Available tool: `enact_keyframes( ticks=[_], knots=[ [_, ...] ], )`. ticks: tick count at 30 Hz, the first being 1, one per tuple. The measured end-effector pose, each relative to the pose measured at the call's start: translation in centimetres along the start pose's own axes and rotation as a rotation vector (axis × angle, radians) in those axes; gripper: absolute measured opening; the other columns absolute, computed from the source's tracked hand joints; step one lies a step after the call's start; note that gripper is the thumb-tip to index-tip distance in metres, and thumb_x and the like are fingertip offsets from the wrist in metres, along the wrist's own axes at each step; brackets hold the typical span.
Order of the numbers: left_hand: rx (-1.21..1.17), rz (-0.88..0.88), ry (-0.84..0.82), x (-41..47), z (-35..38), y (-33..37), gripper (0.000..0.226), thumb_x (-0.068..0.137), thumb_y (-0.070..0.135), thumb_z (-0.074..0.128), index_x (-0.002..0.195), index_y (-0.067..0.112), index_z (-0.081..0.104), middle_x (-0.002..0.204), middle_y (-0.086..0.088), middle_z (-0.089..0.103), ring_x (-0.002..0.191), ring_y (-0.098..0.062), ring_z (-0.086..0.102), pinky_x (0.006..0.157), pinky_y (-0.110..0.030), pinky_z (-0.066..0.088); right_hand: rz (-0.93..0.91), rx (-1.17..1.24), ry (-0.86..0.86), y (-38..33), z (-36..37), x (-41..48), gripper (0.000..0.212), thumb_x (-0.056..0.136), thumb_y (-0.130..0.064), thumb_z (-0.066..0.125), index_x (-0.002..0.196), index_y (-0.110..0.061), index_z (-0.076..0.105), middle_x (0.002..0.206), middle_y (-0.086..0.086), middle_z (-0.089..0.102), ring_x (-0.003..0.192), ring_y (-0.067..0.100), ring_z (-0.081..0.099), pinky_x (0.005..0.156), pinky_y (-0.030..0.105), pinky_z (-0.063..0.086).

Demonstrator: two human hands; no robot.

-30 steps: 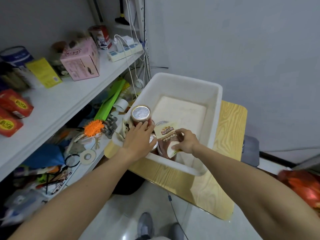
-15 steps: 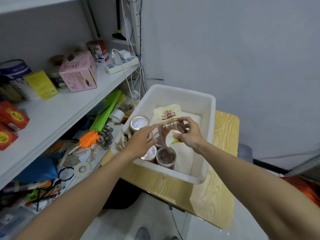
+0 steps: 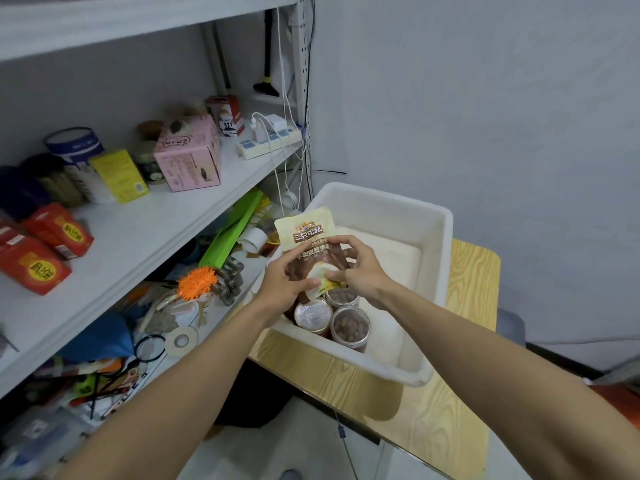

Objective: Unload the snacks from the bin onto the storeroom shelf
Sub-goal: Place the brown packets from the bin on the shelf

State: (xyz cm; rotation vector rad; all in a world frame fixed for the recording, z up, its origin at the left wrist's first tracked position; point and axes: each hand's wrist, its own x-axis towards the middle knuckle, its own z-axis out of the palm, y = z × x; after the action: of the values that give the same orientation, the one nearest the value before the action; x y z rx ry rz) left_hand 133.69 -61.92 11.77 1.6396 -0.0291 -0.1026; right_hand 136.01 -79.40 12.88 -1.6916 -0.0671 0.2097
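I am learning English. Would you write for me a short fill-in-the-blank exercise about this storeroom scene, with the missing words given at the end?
1. The left hand and the right hand hold one snack pouch over a bin whose colour is ____.
2. On the shelf, the box near the power strip is ____.
3. The spiky ball lying below that shelf is ____.

Missing words: white; pink; orange.

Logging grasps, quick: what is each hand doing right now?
Left hand: holding the snack pouch.
Right hand: holding the same snack pouch.
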Motion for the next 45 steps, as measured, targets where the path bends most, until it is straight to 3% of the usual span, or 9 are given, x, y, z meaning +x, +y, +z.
enact_keyframes(
  ticks=[5, 7, 11, 15, 21, 25, 32, 38, 45],
  knots=[
    [-0.054, -0.015, 0.089, -0.7, -1.8, -0.1, 0.077, 0.074, -0.022, 0.070, 0.135, 0.022, 0.059, 0.123, 0.006, 0.064, 0.106, -0.001, 0.066, 0.087, -0.024, 0.056, 0.039, 0.005, -0.034, -0.3, 1.1, 0.7, 0.069, 0.073, 0.024, 0.068, 0.129, -0.015, 0.055, 0.105, 0.008, 0.064, 0.088, 0.016, 0.066, 0.069, 0.033, 0.059],
    [-0.025, -0.024, 0.131, -1.1, -2.9, -0.4, 0.075, 0.074, -0.021, 0.071, 0.132, 0.025, 0.061, 0.118, 0.008, 0.064, 0.100, 0.002, 0.066, 0.085, -0.023, 0.057, 0.052, 0.019, -0.005, -0.1, 1.3, 1.2, 0.067, 0.076, 0.023, 0.065, 0.130, -0.013, 0.053, 0.105, 0.008, 0.061, 0.090, 0.017, 0.064, 0.082, 0.037, 0.060],
    [-0.053, -0.037, 0.185, -1.7, -5.3, -1.3, 0.074, 0.073, -0.020, 0.072, 0.125, 0.032, 0.062, 0.125, -0.003, 0.063, 0.109, -0.014, 0.066, 0.080, -0.023, 0.057, 0.086, 0.011, 0.040, 0.8, 1.9, 2.0, 0.062, 0.077, 0.019, 0.064, 0.125, -0.018, 0.055, 0.113, 0.012, 0.061, 0.093, 0.020, 0.064, 0.092, 0.044, 0.056],
    [-0.044, -0.028, 0.222, -2.4, -7.0, -1.9, 0.075, 0.071, -0.020, 0.073, 0.122, 0.034, 0.063, 0.127, -0.003, 0.063, 0.110, -0.016, 0.065, 0.081, -0.025, 0.057, 0.122, -0.040, 0.009, 1.6, 3.0, 2.2, 0.058, 0.078, 0.013, 0.071, 0.121, -0.022, 0.054, 0.108, 0.004, 0.062, 0.091, 0.017, 0.067, 0.069, 0.027, 0.052],
    [-0.053, -0.018, 0.254, -3.7, -8.6, -2.2, 0.073, 0.073, -0.021, 0.071, 0.129, 0.024, 0.059, 0.120, 0.009, 0.063, 0.103, -0.001, 0.066, 0.081, -0.020, 0.055, 0.179, -0.100, -0.026, 3.4, 5.2, 2.9, 0.056, 0.079, 0.012, 0.070, 0.127, -0.012, 0.055, 0.110, 0.011, 0.065, 0.099, 0.026, 0.067, 0.085, 0.035, 0.056],
    [-0.063, -0.012, 0.266, -4.3, -9.4, -2.3, 0.072, 0.073, -0.021, 0.072, 0.130, 0.021, 0.058, 0.119, 0.010, 0.063, 0.102, 0.000, 0.066, 0.082, -0.020, 0.055, 0.167, -0.193, -0.057, 4.5, 6.5, 3.2, 0.053, 0.076, 0.008, 0.076, 0.117, -0.020, 0.059, 0.110, 0.009, 0.064, 0.106, 0.027, 0.064, 0.098, 0.041, 0.052],
    [-0.067, -0.030, 0.262, -4.7, -11.0, -2.9, 0.074, 0.072, -0.019, 0.074, 0.130, 0.023, 0.059, 0.124, 0.008, 0.062, 0.105, -0.002, 0.065, 0.085, -0.022, 0.055, 0.182, -0.248, -0.067, 5.4, 8.1, 3.4, 0.055, 0.078, 0.006, 0.077, 0.128, -0.006, 0.058, 0.106, 0.005, 0.060, 0.097, 0.019, 0.059, 0.089, 0.026, 0.050],
    [-0.083, -0.027, 0.258, -4.8, -11.8, -2.8, 0.074, 0.072, -0.018, 0.075, 0.133, 0.020, 0.058, 0.126, 0.006, 0.061, 0.105, -0.002, 0.065, 0.089, -0.026, 0.056, 0.200, -0.320, -0.059, 6.2, 9.3, 3.7, 0.060, 0.078, -0.006, 0.082, 0.132, -0.006, 0.056, 0.117, 0.006, 0.061, 0.113, 0.024, 0.060, 0.103, 0.039, 0.048],
    [-0.093, -0.029, 0.257, -5.0, -12.9, -3.0, 0.074, 0.072, -0.017, 0.075, 0.135, 0.019, 0.057, 0.127, 0.006, 0.060, 0.109, -0.005, 0.065, 0.092, -0.030, 0.055, 0.237, -0.412, -0.071, 7.0, 10.7, 4.0, 0.055, 0.082, -0.011, 0.079, 0.132, -0.003, 0.056, 0.121, 0.008, 0.067, 0.112, 0.022, 0.062, 0.101, 0.034, 0.048]
  ],
)
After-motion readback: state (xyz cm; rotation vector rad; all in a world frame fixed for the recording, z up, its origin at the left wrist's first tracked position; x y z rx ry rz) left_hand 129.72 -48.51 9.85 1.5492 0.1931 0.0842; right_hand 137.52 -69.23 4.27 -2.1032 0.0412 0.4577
